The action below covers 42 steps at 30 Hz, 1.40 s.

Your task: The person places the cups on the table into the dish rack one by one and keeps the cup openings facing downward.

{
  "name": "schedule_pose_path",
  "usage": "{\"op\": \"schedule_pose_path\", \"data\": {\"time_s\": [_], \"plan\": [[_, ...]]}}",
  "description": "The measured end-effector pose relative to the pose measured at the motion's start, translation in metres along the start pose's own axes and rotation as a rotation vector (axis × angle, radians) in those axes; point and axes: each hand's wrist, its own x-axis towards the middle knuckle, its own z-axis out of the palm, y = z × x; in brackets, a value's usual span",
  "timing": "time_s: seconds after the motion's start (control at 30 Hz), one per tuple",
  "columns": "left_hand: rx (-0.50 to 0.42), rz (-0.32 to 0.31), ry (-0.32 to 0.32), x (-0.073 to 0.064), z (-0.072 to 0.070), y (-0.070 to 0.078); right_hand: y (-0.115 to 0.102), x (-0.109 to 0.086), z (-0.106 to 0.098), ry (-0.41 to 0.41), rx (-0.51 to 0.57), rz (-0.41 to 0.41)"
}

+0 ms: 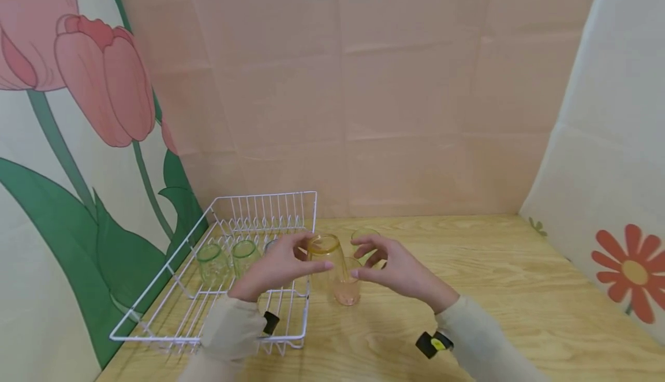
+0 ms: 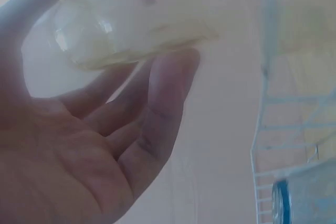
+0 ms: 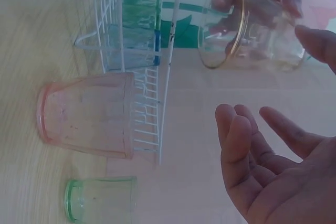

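My left hand (image 1: 283, 263) holds an amber glass (image 1: 325, 246) above the table, its thumb on the near side and its fingers behind. In the left wrist view the same glass (image 2: 131, 30) lies between thumb and fingers. My right hand (image 1: 389, 266) is just to the right, fingers loosely bent and nothing gripped; its thumb (image 3: 319, 45) overlaps the amber glass in the right wrist view. Below the hands a pink glass (image 1: 347, 292) stands on the table. Behind the right hand, partly hidden, is a yellow-green glass (image 1: 363, 234).
On the left stands a white wire dish rack (image 1: 306, 318). It holds two green glasses (image 1: 210, 263) and a blue-rimmed glass (image 3: 134, 48), which the left hand mostly hides in the head view. Printed cloth walls (image 1: 415, 111) border the wooden table (image 1: 493, 289).
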Motion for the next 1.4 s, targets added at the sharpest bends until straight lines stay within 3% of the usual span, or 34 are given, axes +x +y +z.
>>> {"op": "schedule_pose_path", "data": {"time_s": [0.2,0.33,0.47,0.63,0.93,1.2,1.4], "plan": [[0.07,-0.053,0.077,-0.012,-0.023,-0.005,0.002,-0.001,0.0,0.001,-0.013,-0.012],[0.146,-0.129,0.114,-0.022,-0.044,-0.009,0.001,-0.001,-0.001,0.008,-0.016,-0.012],[0.164,-0.215,0.111,-0.032,-0.065,-0.016,0.0,-0.002,-0.002,0.006,-0.012,-0.007],[0.209,-0.272,0.092,-0.045,-0.085,-0.029,0.001,-0.002,-0.002,0.011,-0.016,0.005],[0.354,-0.464,0.064,-0.062,-0.109,-0.054,0.005,-0.002,0.002,0.005,-0.023,-0.005],[0.343,-0.569,0.003,-0.068,-0.124,-0.068,0.009,-0.003,0.002,-0.017,-0.002,-0.005],[0.301,-0.649,0.0,-0.071,-0.129,-0.08,0.009,-0.003,0.002,-0.028,0.001,-0.019]]}}
